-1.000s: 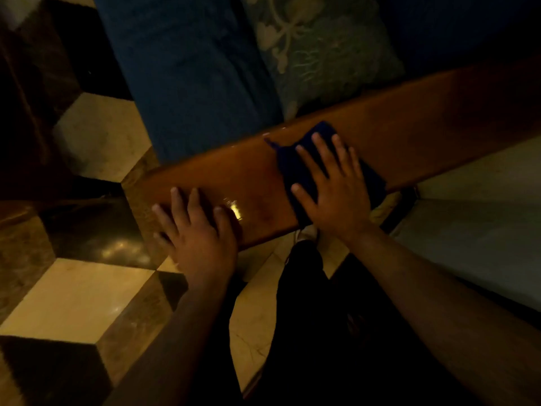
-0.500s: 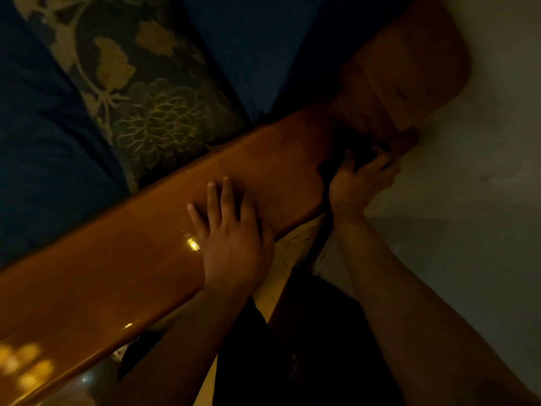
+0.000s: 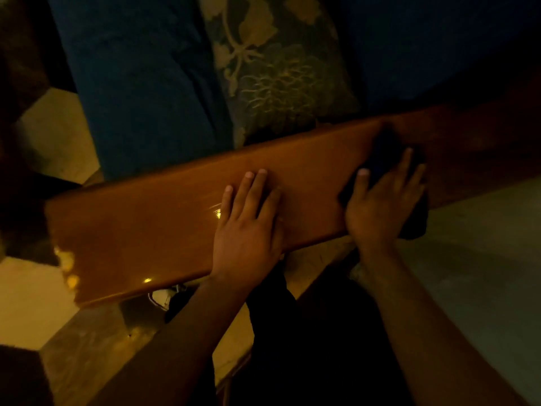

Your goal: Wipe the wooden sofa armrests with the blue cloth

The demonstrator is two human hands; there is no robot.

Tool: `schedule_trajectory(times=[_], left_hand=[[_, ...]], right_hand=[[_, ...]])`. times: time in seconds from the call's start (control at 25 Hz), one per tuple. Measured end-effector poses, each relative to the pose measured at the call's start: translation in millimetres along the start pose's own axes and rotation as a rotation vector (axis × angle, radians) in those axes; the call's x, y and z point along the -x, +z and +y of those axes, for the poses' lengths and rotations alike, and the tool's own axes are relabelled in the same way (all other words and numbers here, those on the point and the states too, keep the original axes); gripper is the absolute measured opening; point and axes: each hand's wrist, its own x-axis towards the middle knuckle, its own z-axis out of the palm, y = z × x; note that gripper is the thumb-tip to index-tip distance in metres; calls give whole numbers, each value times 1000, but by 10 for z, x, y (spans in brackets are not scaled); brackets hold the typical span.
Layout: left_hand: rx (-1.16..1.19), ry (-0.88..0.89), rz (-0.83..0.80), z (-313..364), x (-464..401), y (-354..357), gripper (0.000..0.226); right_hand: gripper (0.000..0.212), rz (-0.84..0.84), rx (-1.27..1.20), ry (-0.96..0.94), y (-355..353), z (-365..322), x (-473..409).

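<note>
Pressing soft, light blue cloth (image 3: 380,159) flat under spread right hand (image 3: 380,206); left hand (image 3: 248,230) open, empty, bracing glossy, probably slippery armrest (image 3: 146,230). Best held by palm pressure.

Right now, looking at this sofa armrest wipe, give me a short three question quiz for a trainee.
1. True or false: the left hand lies flat on the bare wooden armrest with no cloth under it.
2. Which hand presses the blue cloth on the wood? A) left B) right C) both
3. Fill in: behind the armrest a floral ___ leans on the blue sofa.

Key: 1 true. 2 B, the right hand. 3 cushion.
</note>
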Motion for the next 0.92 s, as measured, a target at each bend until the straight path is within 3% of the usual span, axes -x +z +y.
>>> schedule_trajectory(times=[0.2,0.36,0.44,0.52,0.56,0.6,0.64,0.72,0.84,0.92], left_hand=[[45,-232,136,-986,763,-335,51],[246,-384,254,-1580,1422,-541,53],[656,-682,403,-1818,1668,-701,52],[1427,-1084,548,-2065,1791,-886,37],[1807,-1200,525,-2181,1815,-954,33],[2030,-1223,498,-2263,1856,-1020,37],[2083,-1217,493,-2377,1971,-1127,42],[1951,-1230,532,-2580,2243,-1400,43],[1934,-1284,615,-2947,2805,-1756,37],[1965,-1349,709,-3191,3194,-1986,52]], right_hand=[[69,-230,215,-650,517,-1424,1138],[69,-336,253,-959,878,-2162,2093],[69,-372,282,-1074,967,-2527,2454],[62,-467,253,-1160,1044,-2852,2773],[55,-545,203,-1153,1077,-2976,2905],[47,-629,138,-1100,1082,-3073,3022],[38,-698,67,-1038,1055,-3227,3194],[28,-776,-12,-975,952,-3536,3541],[51,-936,-25,-1082,778,-3978,4124],[70,-1136,-6,-1077,688,-4223,4466]])
